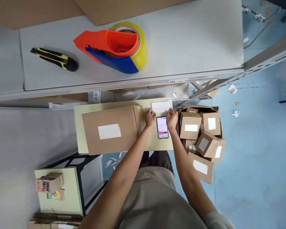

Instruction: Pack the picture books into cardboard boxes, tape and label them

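Rightward, an open carton brims with small boxes bearing white labels; a larger box lies on the cream table. Beside it, the left hand and right hand pinch the near corners of a white slip, just beyond a phone. Fingers partly hide those corners. Shelf writing resembles "D2-4-1"; the phone's text is too small.
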Motion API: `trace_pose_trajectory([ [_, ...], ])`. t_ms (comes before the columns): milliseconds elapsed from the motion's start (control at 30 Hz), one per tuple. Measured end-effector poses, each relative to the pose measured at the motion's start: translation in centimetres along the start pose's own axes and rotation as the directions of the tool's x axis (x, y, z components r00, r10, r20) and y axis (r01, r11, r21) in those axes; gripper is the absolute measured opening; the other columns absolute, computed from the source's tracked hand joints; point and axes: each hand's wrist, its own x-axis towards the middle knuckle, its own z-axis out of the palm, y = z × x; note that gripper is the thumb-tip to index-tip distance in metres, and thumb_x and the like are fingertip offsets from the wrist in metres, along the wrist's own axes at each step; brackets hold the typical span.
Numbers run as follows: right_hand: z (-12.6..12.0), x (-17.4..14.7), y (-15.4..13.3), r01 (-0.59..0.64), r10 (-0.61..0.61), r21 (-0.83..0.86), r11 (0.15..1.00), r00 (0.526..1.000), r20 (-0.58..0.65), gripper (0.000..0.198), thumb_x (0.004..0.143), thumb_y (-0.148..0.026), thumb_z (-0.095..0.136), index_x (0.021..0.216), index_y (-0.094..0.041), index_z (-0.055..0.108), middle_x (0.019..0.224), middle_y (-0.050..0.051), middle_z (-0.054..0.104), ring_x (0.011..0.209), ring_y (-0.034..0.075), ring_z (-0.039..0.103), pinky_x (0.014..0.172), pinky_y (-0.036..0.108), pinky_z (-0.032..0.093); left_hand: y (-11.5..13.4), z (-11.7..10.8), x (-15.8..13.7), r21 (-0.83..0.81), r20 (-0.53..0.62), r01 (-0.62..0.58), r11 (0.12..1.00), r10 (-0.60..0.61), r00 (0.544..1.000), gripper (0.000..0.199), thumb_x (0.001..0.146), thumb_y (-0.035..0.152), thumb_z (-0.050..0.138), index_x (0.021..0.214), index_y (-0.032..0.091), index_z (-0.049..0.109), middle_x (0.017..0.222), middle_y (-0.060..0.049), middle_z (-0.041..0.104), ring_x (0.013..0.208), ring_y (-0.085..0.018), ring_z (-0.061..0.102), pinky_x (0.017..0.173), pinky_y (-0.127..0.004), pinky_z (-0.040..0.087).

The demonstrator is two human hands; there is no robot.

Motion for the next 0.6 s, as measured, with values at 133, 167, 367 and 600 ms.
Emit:
trace_pose_trajectory([
  [133,-0.2,-0.1,-0.3,-0.013,0.013,-0.006,1.0,1.0,0.015,0.048,0.108,-0.041,0.053,0.141,-0.011,0.071,0.135,0.024,0.065,0.116,0.032,0.071,0.109,0.048,0.057,-0.3,0.7,-0.3,0.024,-0.087,0.082,0.996,-0.079,0.993,0.017,0.086,0.013,0.063,0.098,0.019,0.073,0.095,-0.007,0.064,0.098,-0.024,0.065,0.096,-0.036,0.052],
  [167,-0.3,-0.1,-0.4,-0.014,0.014,-0.008,1.0,1.0,0.013,0.047,0.108,-0.041,0.053,0.14,-0.012,0.071,0.135,0.024,0.065,0.116,0.032,0.071,0.109,0.048,0.057,-0.3,0.9,-0.5,0.014,-0.103,0.093,0.996,-0.091,0.99,0.023,0.087,0.012,0.063,0.105,0.018,0.075,0.1,-0.008,0.065,0.099,-0.024,0.066,0.098,-0.036,0.053],
  [367,-0.5,-0.3,-1.3,-0.013,0.013,-0.017,1.0,1.0,-0.003,0.044,0.109,-0.039,0.051,0.139,-0.014,0.07,0.137,0.023,0.066,0.124,0.034,0.07,0.112,0.047,0.055,0.4,1.0,-1.1,-0.042,-0.127,0.106,0.993,-0.111,0.986,0.034,0.09,0.015,0.064,0.122,0.015,0.077,0.111,-0.012,0.074,0.104,-0.025,0.072,0.102,-0.038,0.055],
  [600,-0.7,0.4,-2.3,-0.118,0.115,-0.058,0.991,0.992,-0.048,0.038,0.109,-0.05,0.054,0.121,-0.018,0.071,0.123,0.019,0.073,0.107,0.031,0.073,0.098,0.044,0.057,1.1,0.3,-0.8,-0.136,-0.214,0.134,0.982,-0.161,0.964,0.017,0.093,0.034,0.074,0.099,0.018,0.076,0.098,-0.011,0.08,0.095,-0.025,0.075,0.094,-0.038,0.059],
])
